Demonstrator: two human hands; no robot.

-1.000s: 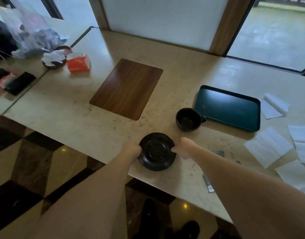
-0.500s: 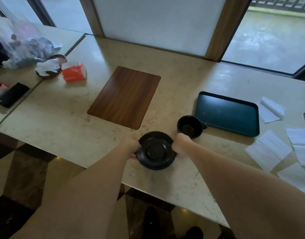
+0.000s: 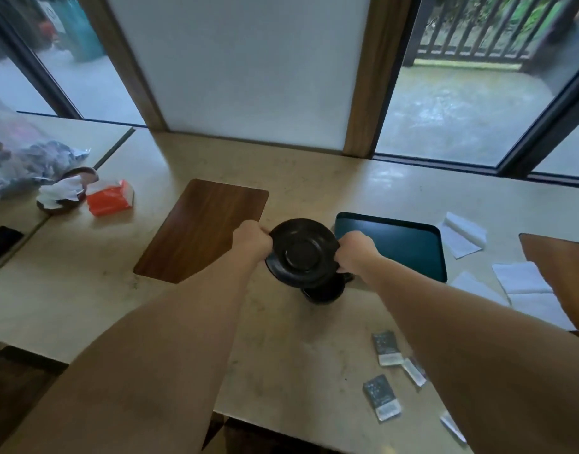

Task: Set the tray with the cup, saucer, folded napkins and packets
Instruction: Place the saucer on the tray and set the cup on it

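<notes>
- Left hand and right hand pinch opposite rims of the black saucer, above the cup.
- Foil packets lie nearby (print unreadable).

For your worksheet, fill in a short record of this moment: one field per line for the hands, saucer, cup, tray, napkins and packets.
left hand: grips the saucer's left rim
right hand: grips the saucer's right rim
saucer: black, held above the table, tilted toward the camera
cup: black, on the table, partly hidden behind the saucer
tray: dark, nothing visible on it, right of the saucer
napkins: white, on the table right of the tray
packets: several on the table near the front edge
</notes>
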